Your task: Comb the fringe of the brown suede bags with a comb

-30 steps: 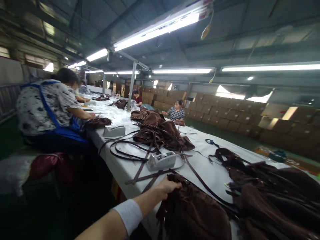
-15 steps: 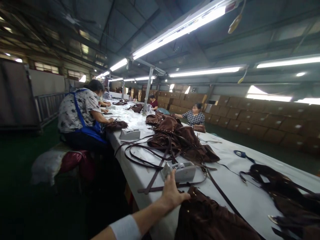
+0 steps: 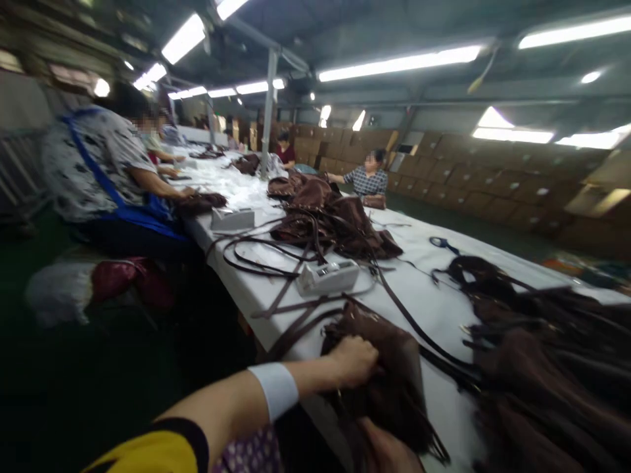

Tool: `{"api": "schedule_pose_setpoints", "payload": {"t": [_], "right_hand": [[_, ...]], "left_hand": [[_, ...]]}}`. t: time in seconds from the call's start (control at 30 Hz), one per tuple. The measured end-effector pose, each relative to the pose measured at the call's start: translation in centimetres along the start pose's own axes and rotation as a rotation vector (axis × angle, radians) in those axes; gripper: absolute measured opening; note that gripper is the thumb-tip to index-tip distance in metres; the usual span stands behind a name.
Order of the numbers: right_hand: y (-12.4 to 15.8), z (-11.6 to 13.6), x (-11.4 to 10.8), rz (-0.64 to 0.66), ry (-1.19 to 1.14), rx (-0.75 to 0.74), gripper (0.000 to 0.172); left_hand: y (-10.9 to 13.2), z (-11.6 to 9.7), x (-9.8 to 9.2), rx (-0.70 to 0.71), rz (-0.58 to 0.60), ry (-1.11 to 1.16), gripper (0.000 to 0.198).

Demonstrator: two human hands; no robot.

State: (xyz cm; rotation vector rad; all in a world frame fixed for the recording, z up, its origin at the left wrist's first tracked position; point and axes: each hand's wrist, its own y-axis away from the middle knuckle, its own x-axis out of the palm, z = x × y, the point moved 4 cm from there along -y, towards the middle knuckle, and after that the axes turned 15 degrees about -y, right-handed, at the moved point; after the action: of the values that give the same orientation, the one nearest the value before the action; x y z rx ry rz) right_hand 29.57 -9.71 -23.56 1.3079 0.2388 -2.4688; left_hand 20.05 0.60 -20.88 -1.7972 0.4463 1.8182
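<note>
At the near edge of the bench (image 3: 424, 303), the left hand (image 3: 353, 361) holds a brown bag (image 3: 401, 391) with tightly curled fingers, while the right hand (image 3: 392, 452), blurred and cut off below, is beside the bag's lower end, its grip impossible to tell. Bare white surface runs right of the bag to some dark bags (image 3: 537, 368), crossed by straps (image 3: 452, 366), with a tape dispenser (image 3: 328, 278) just beyond. Past the far edge, stacked cartons (image 3: 448, 171) line the room under tube lights (image 3: 399, 64).

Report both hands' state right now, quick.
Left hand: closed on the brown bag.
Right hand: at the bag's near end, blurred; can't tell if its grip is open or closed.
</note>
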Motion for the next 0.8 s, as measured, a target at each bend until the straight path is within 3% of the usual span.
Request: {"api": "schedule_pose_setpoints", "payload": {"t": [0.07,0.27,0.6,0.73,0.8], "right_hand": [[1.2,0.6,0.5,0.127,0.005,0.041,0.024],[2.3,3.6,0.5,0.161,-0.071,0.023,0.018],[5.6,8.2,-0.3,0.269,-0.295,-0.055,0.016],[7.8,10.3,1.1,0.409,-0.310,-0.165,0.011],[8.6,9.9,1.9,0.369,-0.218,-0.181,0.012]], "left_hand": [[0.0,0.2,0.8,-0.007,0.026,0.052,0.039],[-0.2,0.5,3.4,0.006,0.032,0.090,0.045],[-0.1,0.5,3.3,0.033,-0.032,0.062,0.042],[-0.2,0.9,3.3,0.032,-0.083,0.081,0.042],[-0.1,1.0,3.2,0.035,-0.116,0.095,0.043]]}}
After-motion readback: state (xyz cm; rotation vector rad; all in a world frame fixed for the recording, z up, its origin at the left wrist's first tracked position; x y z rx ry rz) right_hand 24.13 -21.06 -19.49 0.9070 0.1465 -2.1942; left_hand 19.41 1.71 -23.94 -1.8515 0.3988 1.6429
